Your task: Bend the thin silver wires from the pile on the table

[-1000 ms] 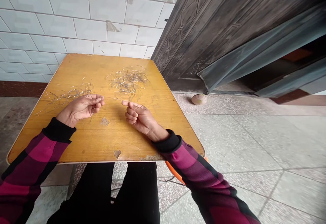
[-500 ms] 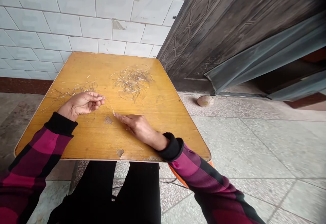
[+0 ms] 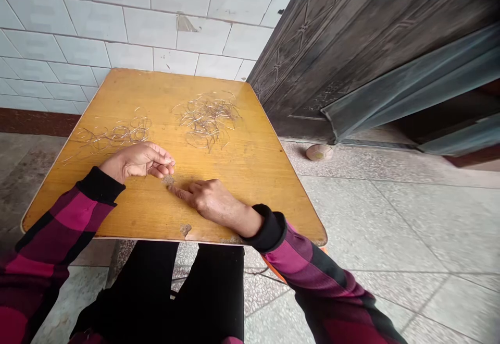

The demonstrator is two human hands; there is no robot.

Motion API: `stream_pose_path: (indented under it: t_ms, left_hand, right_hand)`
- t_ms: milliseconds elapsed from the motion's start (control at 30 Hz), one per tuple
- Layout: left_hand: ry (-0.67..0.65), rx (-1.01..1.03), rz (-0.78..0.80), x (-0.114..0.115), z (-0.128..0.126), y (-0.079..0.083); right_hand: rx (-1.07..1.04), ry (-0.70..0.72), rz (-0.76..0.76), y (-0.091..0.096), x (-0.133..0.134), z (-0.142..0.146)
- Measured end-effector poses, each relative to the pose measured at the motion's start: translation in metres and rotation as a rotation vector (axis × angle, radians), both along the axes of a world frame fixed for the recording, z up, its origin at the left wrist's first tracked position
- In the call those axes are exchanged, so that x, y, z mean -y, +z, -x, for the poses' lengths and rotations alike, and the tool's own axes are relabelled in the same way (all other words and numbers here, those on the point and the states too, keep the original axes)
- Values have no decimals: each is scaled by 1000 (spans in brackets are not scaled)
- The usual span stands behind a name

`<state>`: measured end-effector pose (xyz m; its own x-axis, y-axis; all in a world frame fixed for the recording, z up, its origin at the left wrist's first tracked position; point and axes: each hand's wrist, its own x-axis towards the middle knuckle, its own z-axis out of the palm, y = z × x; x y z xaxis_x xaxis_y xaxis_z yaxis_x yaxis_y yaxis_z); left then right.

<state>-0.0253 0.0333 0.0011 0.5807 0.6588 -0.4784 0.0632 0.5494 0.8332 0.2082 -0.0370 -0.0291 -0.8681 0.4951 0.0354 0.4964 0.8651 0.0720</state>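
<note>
My left hand [image 3: 146,161] is closed in a pinch on a thin wire [image 3: 174,166], a short piece of which shows past the fingertips. Just to the lower right, my right hand [image 3: 209,198] is low over the wooden table [image 3: 250,177]. Its index finger points left and the other fingers are curled under. The thumb is hidden, and whatever lies at this fingertip is too fine to make out. A loose bunch of curly wires [image 3: 128,131] lies behind my left hand. A denser heap of wires [image 3: 209,117] lies farther back on the table.
White wall tiles [image 3: 152,28] rise behind the table. To the right stand a dark carved door [image 3: 312,57] and a grey-green curtain [image 3: 375,101]. A rounded stone-like object [image 3: 319,152] rests on the floor by the door.
My left hand has moved right and slightly down. The right fingertip has dropped a little, so the hands are closer, and the wire stretch between them no longer shows clearly.
</note>
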Motion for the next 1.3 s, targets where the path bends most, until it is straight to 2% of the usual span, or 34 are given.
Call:
stream_pose_path:
  t_ms: [500, 667, 800, 967, 1033, 1133, 1200, 1300]
  left_hand:
    - [-128, -37, 45, -4, -17, -6]
    - [-117, -29, 37, -4, -19, -6]
    - [-39, -13, 26, -6, -12, -1]
    - [117, 52, 37, -10, 7, 8]
    - [202, 63, 2, -10, 11, 8]
    - [308, 25, -98, -3, 8, 4]
    - [258, -57, -188, 5, -1, 1]
    - [68, -189, -339, 20, -18, -3]
  right_hand:
    - [0, 81, 39, -1, -1, 3]
    - [-14, 84, 72, 2, -2, 3]
    - [-132, 26, 194, 3, -8, -3]
    - [-496, -70, 393, -1, -24, -13]
    - [-603, -111, 426, -2, -30, -15]
    - [-654, -156, 428, -2, -35, -17]
    - [-628, -142, 430, -1, -36, -17]
    - [-556, -100, 450, -1, -35, -16]
